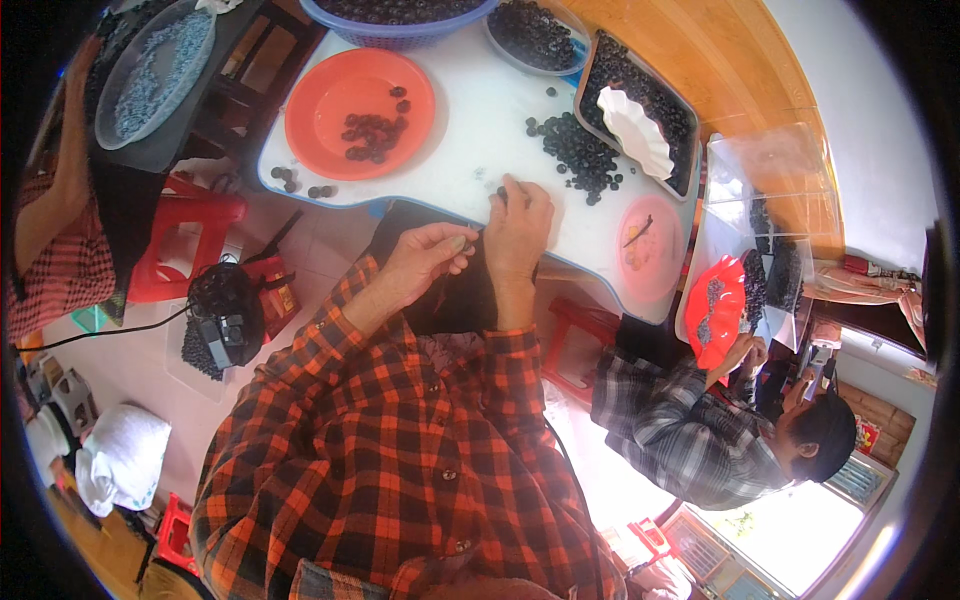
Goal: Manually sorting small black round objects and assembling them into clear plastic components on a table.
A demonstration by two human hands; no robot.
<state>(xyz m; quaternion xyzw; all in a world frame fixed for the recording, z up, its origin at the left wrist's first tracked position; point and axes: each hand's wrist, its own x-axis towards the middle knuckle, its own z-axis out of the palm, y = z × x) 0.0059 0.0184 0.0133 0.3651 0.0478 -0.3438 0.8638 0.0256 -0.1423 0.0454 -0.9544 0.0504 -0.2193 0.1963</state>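
Note:
My left hand [432,262] is just off the table's near edge, thumb and forefinger pinched together. Whatever lies between those fingertips is too small to name. My right hand [520,228] rests at the edge of the white table [462,120], its fingertips closed on a small dark round piece [502,191]. Ahead and to the left sits an orange basin [310,110] with several dark round pieces [374,138] in it. A loose pile of black round pieces [580,155] lies to the right of my right hand.
A tray [682,180] of black pieces holds a white scalloped dish [636,132]. A pink plate [650,255] sits near the right edge. Blue basket [400,32] and clear bowl [575,60] stand behind. Another person [720,430] works at right beside a red dish [712,310]; an arm [65,190] shows left.

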